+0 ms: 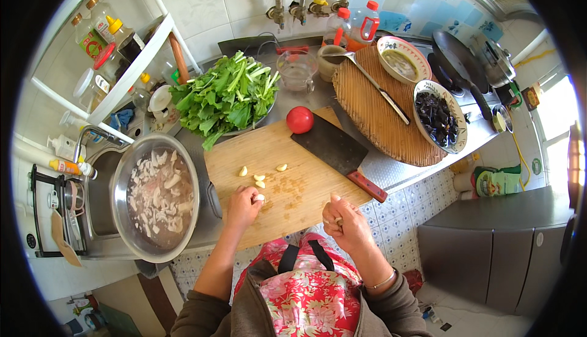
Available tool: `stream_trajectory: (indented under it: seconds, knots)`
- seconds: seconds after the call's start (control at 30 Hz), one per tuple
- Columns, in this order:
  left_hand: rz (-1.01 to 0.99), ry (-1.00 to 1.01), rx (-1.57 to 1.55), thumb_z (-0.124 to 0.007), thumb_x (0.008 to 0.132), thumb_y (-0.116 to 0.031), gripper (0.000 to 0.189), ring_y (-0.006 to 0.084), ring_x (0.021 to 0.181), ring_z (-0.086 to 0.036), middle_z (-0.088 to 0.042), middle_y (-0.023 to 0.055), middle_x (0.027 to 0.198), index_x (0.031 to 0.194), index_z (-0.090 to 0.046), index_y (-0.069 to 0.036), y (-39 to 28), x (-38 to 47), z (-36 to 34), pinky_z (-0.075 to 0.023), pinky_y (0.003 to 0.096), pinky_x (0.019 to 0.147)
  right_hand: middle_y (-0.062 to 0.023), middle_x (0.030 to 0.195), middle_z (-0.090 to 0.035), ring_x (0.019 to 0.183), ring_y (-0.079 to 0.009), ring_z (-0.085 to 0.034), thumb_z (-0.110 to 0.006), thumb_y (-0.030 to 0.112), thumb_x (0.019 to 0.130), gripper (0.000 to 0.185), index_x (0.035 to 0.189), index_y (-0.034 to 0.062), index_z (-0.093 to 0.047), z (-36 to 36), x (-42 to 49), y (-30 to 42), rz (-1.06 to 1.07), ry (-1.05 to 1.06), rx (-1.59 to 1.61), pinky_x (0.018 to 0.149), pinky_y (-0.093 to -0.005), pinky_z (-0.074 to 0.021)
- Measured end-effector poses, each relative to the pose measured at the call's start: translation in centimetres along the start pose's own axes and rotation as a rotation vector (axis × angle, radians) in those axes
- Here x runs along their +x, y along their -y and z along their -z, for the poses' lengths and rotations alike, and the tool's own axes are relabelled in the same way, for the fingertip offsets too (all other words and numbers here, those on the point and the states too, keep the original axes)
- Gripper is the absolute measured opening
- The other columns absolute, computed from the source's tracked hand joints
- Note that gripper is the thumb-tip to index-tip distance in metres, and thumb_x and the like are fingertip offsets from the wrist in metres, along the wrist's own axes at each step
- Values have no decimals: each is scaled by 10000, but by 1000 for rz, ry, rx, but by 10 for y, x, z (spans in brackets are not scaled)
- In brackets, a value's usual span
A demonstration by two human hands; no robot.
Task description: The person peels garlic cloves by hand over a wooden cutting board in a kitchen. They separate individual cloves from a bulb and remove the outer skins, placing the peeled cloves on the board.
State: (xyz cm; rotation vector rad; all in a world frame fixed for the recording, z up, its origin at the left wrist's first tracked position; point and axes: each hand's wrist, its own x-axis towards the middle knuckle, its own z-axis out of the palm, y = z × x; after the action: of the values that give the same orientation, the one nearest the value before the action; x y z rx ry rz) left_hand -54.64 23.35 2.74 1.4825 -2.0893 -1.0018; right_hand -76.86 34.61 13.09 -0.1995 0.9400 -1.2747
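Note:
My left hand (pixel 244 208) rests at the near left of a wooden cutting board (pixel 234 151), its fingertips pinching a whitish garlic clove (pixel 260 198). Just beyond it lie several peeled garlic cloves (pixel 281 167). My right hand (pixel 347 227) is curled above the board's near right edge. A small brownish piece (pixel 338 221), perhaps unpeeled garlic, shows between its fingers, mostly hidden. A cleaver (pixel 328 146) with a dark blade and red-brown wooden handle lies across the board's right side. Against its far end sits a red tomato (pixel 300 120).
Left stands a steel basin (pixel 117 199) of pale sliced food in water, beside the sink (pixel 98 199). Behind are leafy greens (pixel 224 94) and a glass measuring cup (pixel 297 72). Right, a round woven mat (pixel 362 103) carries a bowl of black fungus (pixel 438 117), another bowl (pixel 403 59) and a long-handled utensil (pixel 378 87).

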Motion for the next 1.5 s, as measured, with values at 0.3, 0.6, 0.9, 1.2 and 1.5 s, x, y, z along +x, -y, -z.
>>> stream_trajectory:
  seconds: [0.3, 0.6, 0.9, 1.2, 1.5]
  knots:
    - [476, 376, -1692, -559, 849, -116, 215, 127, 687, -575, -609, 70, 804, 1043, -562, -23, -97, -9, 8, -471, 249, 600, -21, 604, -475, 513, -121, -458, -546, 95, 844, 189, 1013, 29, -599, -18, 0, -1, 458, -76, -954, 477, -236, -346]
    - [342, 383, -1658, -600, 822, -117, 183, 122, 639, -574, -610, 47, 762, 983, -594, -30, -131, -16, 11, -483, 258, 594, -132, 661, -526, 577, -288, -558, -590, 73, 782, 216, 996, 40, -597, -35, -15, 15, 765, -79, -1244, 521, -343, -446]
    - [260, 344, -1487, -618, 803, -84, 160, 124, 590, -573, -617, 57, 764, 956, -614, -37, -141, -17, 19, -476, 255, 503, -130, 663, -533, 587, -286, -561, -590, 52, 776, 207, 981, 23, -596, -35, -23, 31, 766, 24, -1252, 529, -335, -446]
    - [237, 474, -1371, -632, 789, -62, 112, 111, 540, -544, -601, 55, 718, 888, -599, -20, -146, -17, 23, -451, 232, 477, -118, 621, -512, 547, -270, -533, -601, 38, 752, 97, 841, 5, -582, -36, -32, 42, 773, 146, -1369, 499, -331, -425]
    - [244, 480, -1344, -628, 795, -68, 144, 106, 546, -545, -601, 54, 726, 924, -594, -13, -148, -21, 11, -459, 229, 486, -129, 626, -505, 572, -306, -539, -596, 55, 695, 89, 717, 22, -517, -32, -35, 41, 709, 83, -1389, 524, -375, -447]
